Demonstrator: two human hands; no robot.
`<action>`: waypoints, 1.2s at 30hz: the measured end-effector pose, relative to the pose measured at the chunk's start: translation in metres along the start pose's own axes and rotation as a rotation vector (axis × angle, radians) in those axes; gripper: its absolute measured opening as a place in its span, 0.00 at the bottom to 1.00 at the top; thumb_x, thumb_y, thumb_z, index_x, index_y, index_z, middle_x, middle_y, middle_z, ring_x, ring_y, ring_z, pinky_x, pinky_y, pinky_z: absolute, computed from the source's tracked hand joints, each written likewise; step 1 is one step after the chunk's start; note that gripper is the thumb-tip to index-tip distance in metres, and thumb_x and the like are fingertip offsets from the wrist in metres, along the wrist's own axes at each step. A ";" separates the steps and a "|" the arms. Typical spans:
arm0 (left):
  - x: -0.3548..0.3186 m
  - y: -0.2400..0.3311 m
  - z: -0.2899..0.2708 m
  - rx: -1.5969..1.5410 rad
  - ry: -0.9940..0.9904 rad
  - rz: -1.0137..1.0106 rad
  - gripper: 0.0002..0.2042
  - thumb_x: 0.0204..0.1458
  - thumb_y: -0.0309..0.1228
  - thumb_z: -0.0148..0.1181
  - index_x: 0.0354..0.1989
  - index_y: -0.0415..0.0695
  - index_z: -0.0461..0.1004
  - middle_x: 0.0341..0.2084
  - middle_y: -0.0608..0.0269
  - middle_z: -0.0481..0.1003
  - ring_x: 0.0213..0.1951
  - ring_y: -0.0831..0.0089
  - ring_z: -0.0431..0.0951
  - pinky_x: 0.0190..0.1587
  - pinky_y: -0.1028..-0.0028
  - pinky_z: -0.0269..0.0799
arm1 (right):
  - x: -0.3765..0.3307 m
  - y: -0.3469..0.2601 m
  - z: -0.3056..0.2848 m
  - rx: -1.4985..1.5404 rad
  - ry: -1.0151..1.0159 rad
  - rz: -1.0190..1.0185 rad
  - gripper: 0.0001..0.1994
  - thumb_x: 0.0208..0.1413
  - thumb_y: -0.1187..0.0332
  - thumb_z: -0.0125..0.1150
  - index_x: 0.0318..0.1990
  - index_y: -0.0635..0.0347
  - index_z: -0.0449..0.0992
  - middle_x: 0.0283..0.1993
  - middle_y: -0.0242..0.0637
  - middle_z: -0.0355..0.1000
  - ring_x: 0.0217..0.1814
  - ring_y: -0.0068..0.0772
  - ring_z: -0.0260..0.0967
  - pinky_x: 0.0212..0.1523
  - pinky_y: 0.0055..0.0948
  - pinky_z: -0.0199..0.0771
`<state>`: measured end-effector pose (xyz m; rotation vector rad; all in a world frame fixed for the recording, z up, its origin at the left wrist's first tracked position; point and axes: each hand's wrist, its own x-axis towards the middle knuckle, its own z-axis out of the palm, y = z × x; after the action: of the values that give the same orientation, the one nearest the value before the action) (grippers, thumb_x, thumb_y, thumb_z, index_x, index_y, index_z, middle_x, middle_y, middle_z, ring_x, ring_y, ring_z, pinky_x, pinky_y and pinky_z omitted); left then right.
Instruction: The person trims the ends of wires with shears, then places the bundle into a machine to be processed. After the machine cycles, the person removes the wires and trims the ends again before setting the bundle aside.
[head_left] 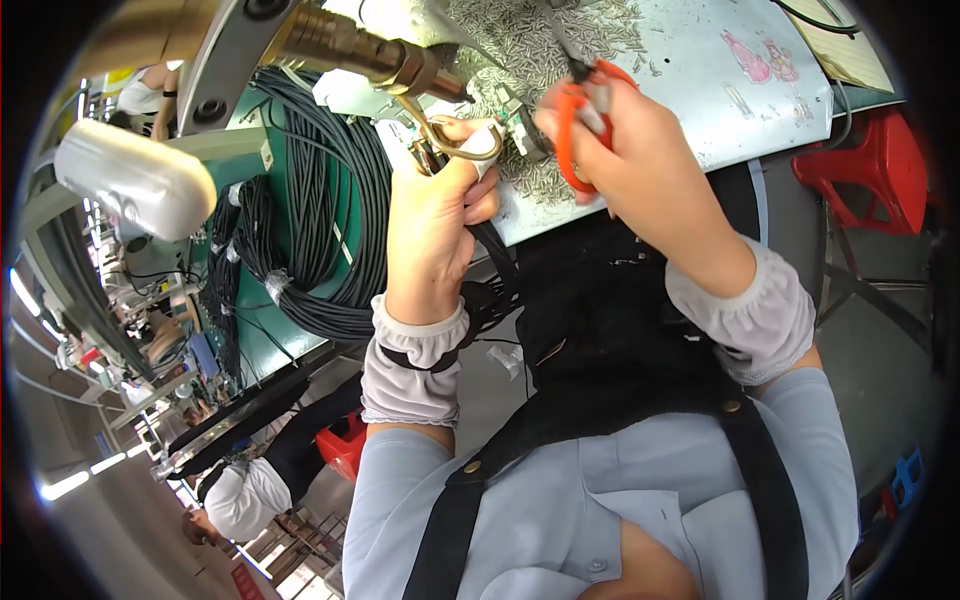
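My left hand (432,225) is closed at the table's near edge. Black cable (492,252) runs down from its curled fingers toward my lap. White wrap covers part of a finger, and a brass-coloured loop (484,146) lies in front of the fingertips; what it belongs to is hard to tell. Close beside them is a small grey and green part (522,128). To the right, my right hand (640,150) grips scissors with orange handles (568,135). Their dark blades point away over a heap of small silver metal pieces (545,75), blurred at the tip.
A brass-coloured machine nozzle (385,68) juts in above my left hand. Thick coils of black cable (325,230) lie on the green table at left. A red stool (875,175) stands at right. Another person in white (245,495) sits at lower left.
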<state>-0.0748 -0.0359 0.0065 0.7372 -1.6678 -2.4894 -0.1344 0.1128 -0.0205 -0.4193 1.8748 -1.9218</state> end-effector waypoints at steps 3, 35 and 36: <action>0.004 0.008 -0.002 0.052 -0.017 -0.045 0.05 0.46 0.22 0.55 0.31 0.37 0.68 0.17 0.69 0.65 0.14 0.87 0.55 0.13 0.85 0.46 | 0.015 -0.004 0.000 -0.033 -0.069 -0.008 0.06 0.52 0.69 0.51 0.30 0.64 0.67 0.17 0.28 0.61 0.12 0.15 0.55 0.13 0.17 0.55; -0.038 -0.002 0.002 0.081 -0.015 -0.016 0.04 0.47 0.23 0.53 0.30 0.35 0.70 0.25 0.65 0.70 0.23 0.82 0.65 0.25 0.82 0.60 | -0.018 -0.008 -0.011 0.142 -0.065 0.032 0.05 0.52 0.72 0.51 0.33 0.63 0.66 0.18 0.25 0.60 0.16 0.14 0.56 0.17 0.16 0.57; -0.043 -0.006 0.004 0.152 0.028 0.045 0.05 0.48 0.24 0.53 0.30 0.35 0.70 0.27 0.64 0.71 0.25 0.81 0.66 0.29 0.82 0.63 | -0.022 -0.006 -0.019 0.032 0.028 0.004 0.05 0.51 0.72 0.52 0.32 0.63 0.66 0.19 0.25 0.60 0.16 0.14 0.56 0.17 0.17 0.57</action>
<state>-0.0375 -0.0174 0.0179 0.7357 -1.8579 -2.3318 -0.1255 0.1397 -0.0135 -0.3811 1.8580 -1.9621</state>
